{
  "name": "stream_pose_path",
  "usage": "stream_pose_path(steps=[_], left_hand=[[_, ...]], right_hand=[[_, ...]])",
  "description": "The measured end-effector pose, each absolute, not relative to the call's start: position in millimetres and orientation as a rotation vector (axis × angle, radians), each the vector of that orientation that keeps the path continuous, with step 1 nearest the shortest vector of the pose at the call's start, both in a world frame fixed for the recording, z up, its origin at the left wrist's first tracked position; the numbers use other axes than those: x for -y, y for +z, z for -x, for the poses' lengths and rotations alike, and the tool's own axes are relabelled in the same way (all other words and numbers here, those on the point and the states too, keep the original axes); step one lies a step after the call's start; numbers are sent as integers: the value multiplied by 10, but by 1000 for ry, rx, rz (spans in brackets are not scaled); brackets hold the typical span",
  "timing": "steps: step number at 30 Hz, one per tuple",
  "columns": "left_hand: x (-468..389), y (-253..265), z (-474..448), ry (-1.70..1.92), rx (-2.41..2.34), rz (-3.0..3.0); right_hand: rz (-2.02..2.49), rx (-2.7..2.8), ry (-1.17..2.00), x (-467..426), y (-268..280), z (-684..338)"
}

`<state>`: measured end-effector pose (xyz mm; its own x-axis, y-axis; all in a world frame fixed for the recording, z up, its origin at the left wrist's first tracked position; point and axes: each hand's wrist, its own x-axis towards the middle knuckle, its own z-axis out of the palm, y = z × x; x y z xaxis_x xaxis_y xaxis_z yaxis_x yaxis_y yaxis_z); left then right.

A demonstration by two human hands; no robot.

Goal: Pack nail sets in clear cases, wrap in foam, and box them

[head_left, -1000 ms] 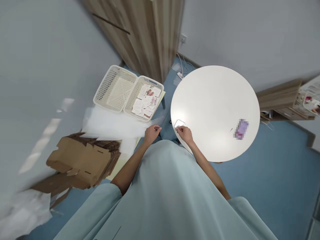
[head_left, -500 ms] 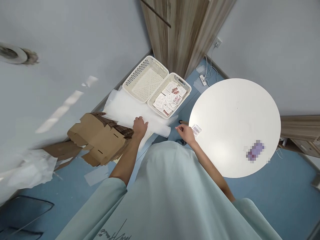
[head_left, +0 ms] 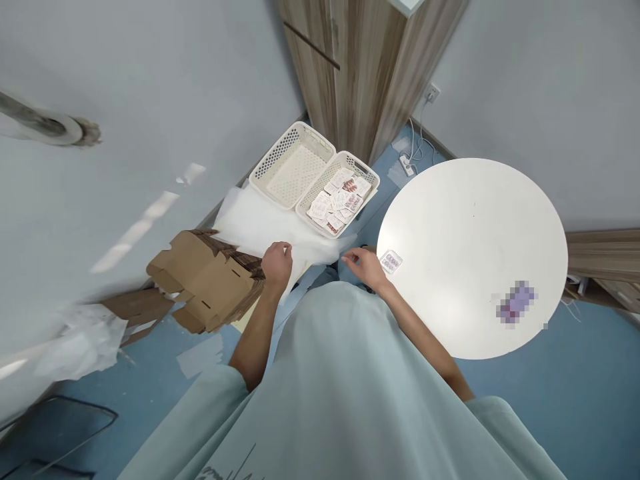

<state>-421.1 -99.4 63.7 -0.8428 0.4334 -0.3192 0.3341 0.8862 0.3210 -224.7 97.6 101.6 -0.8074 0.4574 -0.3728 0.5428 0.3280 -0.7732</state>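
My left hand (head_left: 277,268) is held with its fingers curled in, over the near edge of a pile of white, translucent sheets (head_left: 260,223). What it holds, if anything, is hidden. To the right, my right hand (head_left: 367,268) has its thumb and fingers a little apart, and nothing shows between them. It hangs beside the left rim of a round white table (head_left: 470,233). A small clear packet with purple printing (head_left: 391,261) lies on the table near that wrist. Beyond the hands, a white basket (head_left: 371,175) holds several printed packets (head_left: 340,200).
A second white basket (head_left: 293,167) stands against the first, with its bottom bare. Flattened brown cardboard boxes (head_left: 210,287) are stacked on the left. A blurred purple object (head_left: 517,303) lies on the table. A power strip (head_left: 407,165) and a wooden cabinet (head_left: 345,73) are behind.
My left hand has drawn back slightly toward me and its fingers have curled more. My right hand has moved slightly left, with its fingers parting. The view has shifted a little.
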Motion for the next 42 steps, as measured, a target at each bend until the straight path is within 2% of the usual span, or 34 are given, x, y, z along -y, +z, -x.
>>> stream_pose_path(steps=[5,9,14,19,23,27,30,35,38,42], left_hand=[[787,1294,3855,550,-2651,-850],[423,1695,3546,656,-2533,-1088],[-100,1867,3176,788,-2275,-1419],[-566,1881,2792,877,-2002,-1623],[-842,1794,2413,1014,-1710,-1706],[-1080,1537,1986,1155,-1611,-1405],[-1265,1297,1713,1060,-1628,-1057],[-1483,956,1423,847,-1503,-842],[-1541,765,1331,789,-1551,-847],[-1595,504,1306,687,-1663,-798]], right_hand=[[-752,-2778,-1677,-1072,1286,2306],[-768,-2890,-1780,-1226,1475,2253],[-1046,-2913,-1836,-1448,1638,1896],[-1360,-2698,-1897,-1656,1802,1211],[-1550,-2570,-2039,-1691,1775,634],[-1870,-2470,-2196,-1625,1558,177],[-2117,-2350,-2238,-1569,1360,-98],[-2528,-2083,-2028,-1507,1030,-450],[-2588,-1890,-1959,-1497,789,-577],[-2505,-1700,-2028,-1512,450,-642]])
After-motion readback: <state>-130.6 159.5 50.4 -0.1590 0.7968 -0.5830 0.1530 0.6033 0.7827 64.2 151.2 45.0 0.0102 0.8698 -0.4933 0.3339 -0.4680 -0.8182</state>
